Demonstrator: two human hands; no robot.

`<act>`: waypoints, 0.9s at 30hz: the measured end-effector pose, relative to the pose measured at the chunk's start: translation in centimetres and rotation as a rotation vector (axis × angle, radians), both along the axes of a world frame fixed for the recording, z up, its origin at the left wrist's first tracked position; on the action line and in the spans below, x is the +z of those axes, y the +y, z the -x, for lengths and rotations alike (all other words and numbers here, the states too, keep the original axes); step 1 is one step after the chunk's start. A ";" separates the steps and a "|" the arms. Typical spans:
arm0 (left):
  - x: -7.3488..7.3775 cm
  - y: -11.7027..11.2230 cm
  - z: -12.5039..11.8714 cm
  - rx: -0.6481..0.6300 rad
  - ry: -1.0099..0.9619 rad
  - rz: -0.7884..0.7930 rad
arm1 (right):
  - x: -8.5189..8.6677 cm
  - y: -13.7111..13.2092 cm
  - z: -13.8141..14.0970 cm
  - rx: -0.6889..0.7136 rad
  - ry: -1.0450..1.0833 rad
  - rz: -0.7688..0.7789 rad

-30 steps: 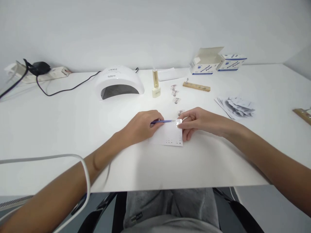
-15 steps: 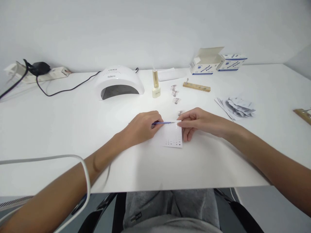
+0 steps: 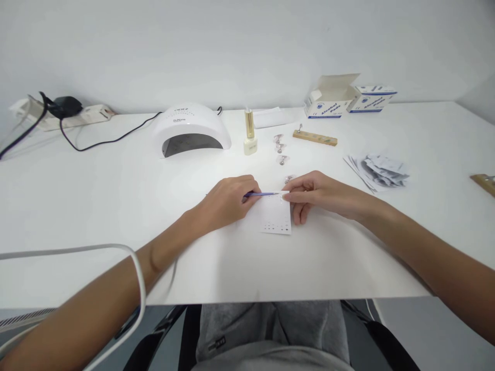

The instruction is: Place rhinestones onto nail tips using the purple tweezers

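My left hand (image 3: 228,201) is closed around a thin blue stick tool (image 3: 263,194) whose tip reaches the top of a small white card (image 3: 275,219) marked with rows of tiny dots. The card lies flat on the white table (image 3: 96,206). My right hand (image 3: 315,193) rests on the card's right edge, fingers pinched at its top corner beside the tool's tip. What the pinch holds, if anything, is too small to make out.
A white nail lamp (image 3: 191,131) stands behind, next to a gold-capped bottle (image 3: 249,134). Small clear nail stands (image 3: 279,149) and a wooden strip (image 3: 314,137) lie beyond the hands. Pad boxes (image 3: 348,97) sit far right, torn wrappers (image 3: 377,170) nearer. A power strip (image 3: 64,114) lies at the left.
The tool's tip and the card have shifted only slightly. Both hands stay in the same place.
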State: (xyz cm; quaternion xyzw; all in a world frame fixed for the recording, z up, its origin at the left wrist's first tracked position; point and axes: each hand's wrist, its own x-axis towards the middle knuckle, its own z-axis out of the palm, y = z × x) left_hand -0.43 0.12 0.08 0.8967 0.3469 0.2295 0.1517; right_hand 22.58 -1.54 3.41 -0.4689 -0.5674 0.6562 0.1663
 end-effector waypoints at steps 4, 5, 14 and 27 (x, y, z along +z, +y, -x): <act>0.0 0.1 0.1 -0.011 0.007 -0.004 | -0.2 0.1 -0.1 0.015 0.006 -0.012; 0.1 0.1 0.1 -0.013 0.011 -0.002 | -0.3 0.1 -0.1 0.019 0.008 -0.013; 0.4 -0.1 0.0 -0.009 0.043 -0.010 | -0.3 0.1 -0.2 0.042 -0.002 -0.023; 0.4 -0.1 -0.1 -0.009 0.081 -0.061 | -0.8 0.3 -0.3 0.043 -0.014 -0.030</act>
